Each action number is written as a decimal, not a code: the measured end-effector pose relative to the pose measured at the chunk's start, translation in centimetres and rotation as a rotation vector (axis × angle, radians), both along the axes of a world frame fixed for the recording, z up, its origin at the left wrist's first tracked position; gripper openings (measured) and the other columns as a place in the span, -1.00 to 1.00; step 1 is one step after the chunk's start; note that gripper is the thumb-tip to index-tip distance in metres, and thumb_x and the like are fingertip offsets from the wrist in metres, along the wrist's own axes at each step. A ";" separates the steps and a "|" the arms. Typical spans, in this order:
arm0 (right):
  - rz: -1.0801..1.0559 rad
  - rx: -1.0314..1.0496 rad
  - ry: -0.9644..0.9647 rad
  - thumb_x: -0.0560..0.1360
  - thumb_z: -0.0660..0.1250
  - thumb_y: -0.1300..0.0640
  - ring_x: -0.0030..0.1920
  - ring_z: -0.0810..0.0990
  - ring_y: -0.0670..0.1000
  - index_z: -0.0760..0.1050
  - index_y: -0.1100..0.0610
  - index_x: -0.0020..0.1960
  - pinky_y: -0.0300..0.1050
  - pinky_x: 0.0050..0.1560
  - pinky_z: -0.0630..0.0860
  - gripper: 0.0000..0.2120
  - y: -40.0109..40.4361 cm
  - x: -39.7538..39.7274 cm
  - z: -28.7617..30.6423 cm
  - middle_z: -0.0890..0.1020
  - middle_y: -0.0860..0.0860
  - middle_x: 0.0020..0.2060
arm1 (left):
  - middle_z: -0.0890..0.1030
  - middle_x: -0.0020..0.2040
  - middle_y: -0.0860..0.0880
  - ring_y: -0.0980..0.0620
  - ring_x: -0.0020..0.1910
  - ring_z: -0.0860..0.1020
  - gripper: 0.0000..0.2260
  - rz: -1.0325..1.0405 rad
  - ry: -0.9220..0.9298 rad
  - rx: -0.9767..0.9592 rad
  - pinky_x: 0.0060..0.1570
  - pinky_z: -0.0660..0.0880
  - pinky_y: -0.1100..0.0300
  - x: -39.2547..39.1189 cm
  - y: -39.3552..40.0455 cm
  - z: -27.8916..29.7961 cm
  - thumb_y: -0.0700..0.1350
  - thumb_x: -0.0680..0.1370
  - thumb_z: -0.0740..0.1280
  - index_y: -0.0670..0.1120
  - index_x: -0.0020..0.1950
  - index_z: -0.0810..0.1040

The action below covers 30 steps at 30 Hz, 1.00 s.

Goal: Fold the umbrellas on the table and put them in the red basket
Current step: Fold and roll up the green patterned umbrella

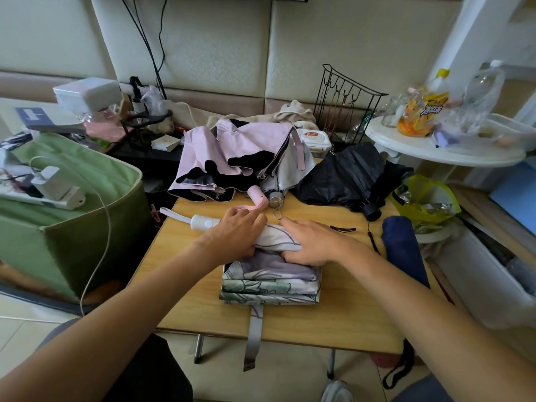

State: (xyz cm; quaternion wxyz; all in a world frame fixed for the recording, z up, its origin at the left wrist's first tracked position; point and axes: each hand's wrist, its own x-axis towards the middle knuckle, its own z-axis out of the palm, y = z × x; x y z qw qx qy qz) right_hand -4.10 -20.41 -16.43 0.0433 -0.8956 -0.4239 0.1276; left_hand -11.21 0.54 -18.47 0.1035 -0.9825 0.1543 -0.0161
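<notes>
Gripping the rolled part of the white floral-print fabric umbrella (272,265) with both hands, your left hand (236,235) curls round it near its white plastic handle (203,221) and your right hand (313,242) clamps it from the other side. It lies at the middle of the wooden desk (348,309), its pleated canopy spread toward you, with a pink-and-black umbrella (232,158), a black umbrella (345,175) and a folded navy umbrella (403,248) nearby.

Umbrella heap (235,161) blocks the table's (348,309) back — front corners bare.

padded wall panels (220,47), tiled floor (17,329)
</notes>
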 end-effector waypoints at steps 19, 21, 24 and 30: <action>-0.017 -0.015 0.013 0.74 -0.05 -0.17 0.12 0.46 0.07 0.28 0.01 0.16 0.10 0.15 0.45 -0.71 -0.5 -2.2 0.3 0.50 0.01 0.10 | 0.44 0.30 -0.14 -0.22 0.33 0.40 -0.27 -0.034 0.069 -0.125 0.41 0.27 -0.20 -1.5 0.8 -0.4 0.08 0.38 -0.06 -0.19 0.49 0.30; 0.005 -0.022 -0.140 0.74 -0.04 -0.15 0.22 0.45 0.07 0.27 0.05 0.32 0.05 0.17 0.42 -0.66 -0.5 -3.3 -0.3 0.48 0.03 0.22 | 0.32 0.41 -0.06 -0.11 0.45 0.24 -0.20 -0.004 0.176 -0.199 0.54 0.03 -0.10 -2.2 0.6 0.4 0.24 0.40 -0.09 -0.11 0.58 0.16; 0.004 0.001 -0.282 0.74 -0.01 -0.13 0.38 0.38 0.09 0.18 0.10 0.55 0.06 0.32 0.39 -0.53 -0.5 -4.4 -1.5 0.40 0.03 0.42 | 0.32 0.44 0.01 0.01 0.48 0.20 -0.42 0.016 0.268 -0.381 0.53 -0.05 0.05 -2.8 0.6 1.5 0.20 0.62 0.09 -0.04 0.58 0.19; -0.006 0.144 -0.080 0.74 -0.01 -0.14 0.53 0.32 0.05 0.14 0.07 0.65 -0.01 0.48 0.30 -0.46 -1.1 -5.1 -1.5 0.33 0.01 0.58 | 0.49 0.03 0.20 0.02 0.10 0.47 -0.80 0.096 0.240 -0.613 0.02 0.26 0.15 -2.4 1.4 2.8 -0.04 0.65 0.34 0.04 0.28 0.52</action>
